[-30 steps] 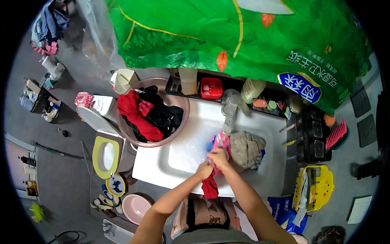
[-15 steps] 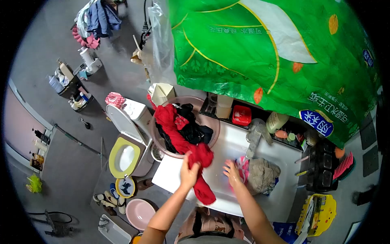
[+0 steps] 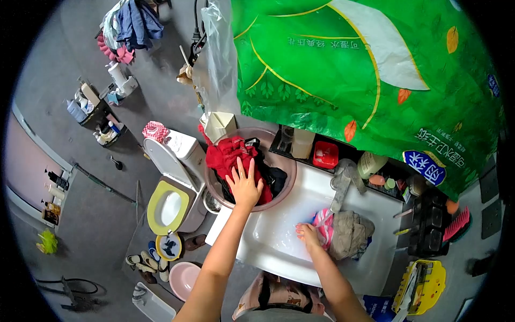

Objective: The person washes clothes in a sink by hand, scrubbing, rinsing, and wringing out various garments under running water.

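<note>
My left hand (image 3: pixel 244 188) lies with its fingers spread on the red cloth (image 3: pixel 228 155), which is heaped over black clothes (image 3: pixel 274 177) in the pinkish basin (image 3: pixel 290 180). In the white sink (image 3: pixel 268 249), my right hand (image 3: pixel 308 234) is beside a pink striped cloth (image 3: pixel 324 225); its fingers are close together, and whether they grip the cloth's edge is too small to tell. Next to that cloth lies a bunched grey-brown cloth (image 3: pixel 351 235), below the faucet (image 3: pixel 340 185). Cloudy water is visible in the sink.
A large green package (image 3: pixel 322 64) spans the top right. Behind the sink, a black shelf (image 3: pixel 306 155) holds a red box (image 3: pixel 325 154) and bottles. The toilet (image 3: pixel 188 188) stands left of the basin. A pink bowl (image 3: pixel 184 279) and shoes are on the floor.
My left hand has released the red cloth, now gathered in the basin instead of hanging over the sink, and has opened on top of it. My right hand has moved slightly, its fingers closer together.
</note>
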### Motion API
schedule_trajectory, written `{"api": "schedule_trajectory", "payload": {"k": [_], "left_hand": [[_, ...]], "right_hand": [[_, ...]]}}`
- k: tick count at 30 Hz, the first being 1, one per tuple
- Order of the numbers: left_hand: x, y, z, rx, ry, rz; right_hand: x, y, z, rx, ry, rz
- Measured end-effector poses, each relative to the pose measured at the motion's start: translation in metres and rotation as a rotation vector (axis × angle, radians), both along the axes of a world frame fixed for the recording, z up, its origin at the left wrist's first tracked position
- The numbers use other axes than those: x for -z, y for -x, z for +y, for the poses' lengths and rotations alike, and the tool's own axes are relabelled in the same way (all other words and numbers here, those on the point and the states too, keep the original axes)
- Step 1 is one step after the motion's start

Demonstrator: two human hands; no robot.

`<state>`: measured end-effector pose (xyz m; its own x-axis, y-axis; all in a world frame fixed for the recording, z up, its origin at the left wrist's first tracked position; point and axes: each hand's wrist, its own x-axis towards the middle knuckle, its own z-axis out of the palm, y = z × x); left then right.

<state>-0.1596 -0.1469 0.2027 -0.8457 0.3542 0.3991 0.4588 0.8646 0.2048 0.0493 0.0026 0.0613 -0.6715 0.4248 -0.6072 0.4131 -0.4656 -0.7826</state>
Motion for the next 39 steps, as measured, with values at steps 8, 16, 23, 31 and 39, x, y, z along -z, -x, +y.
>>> {"api": "schedule_trajectory", "payload": {"k": [8, 16, 23, 31, 39], "left_hand": [[-0.003, -0.021, -0.010, 0.099, -0.250, 0.145], [0.073, -0.139, 0.015, 0.519, -0.705, -0.438], [0.258, -0.165, 0.068, -0.039, -0.606, -1.324], [0.171, -0.126, 0.067, 0.279, -0.194, -0.398], [0.226, -0.135, 0.083, 0.499, 0.383, -0.932]], "right_hand": [[0.016, -0.043, 0.031, 0.043, -1.346, -0.112], [0.049, -0.056, 0.029, -0.220, -0.810, -0.435], [0.056, -0.053, -0.016, 0.226, -0.015, -0.029], [0.054, -0.076, 0.047, -0.200, -1.142, -0.123], [0.105, -0.048, 0.029, -0.872, -0.904, -0.525]]}}
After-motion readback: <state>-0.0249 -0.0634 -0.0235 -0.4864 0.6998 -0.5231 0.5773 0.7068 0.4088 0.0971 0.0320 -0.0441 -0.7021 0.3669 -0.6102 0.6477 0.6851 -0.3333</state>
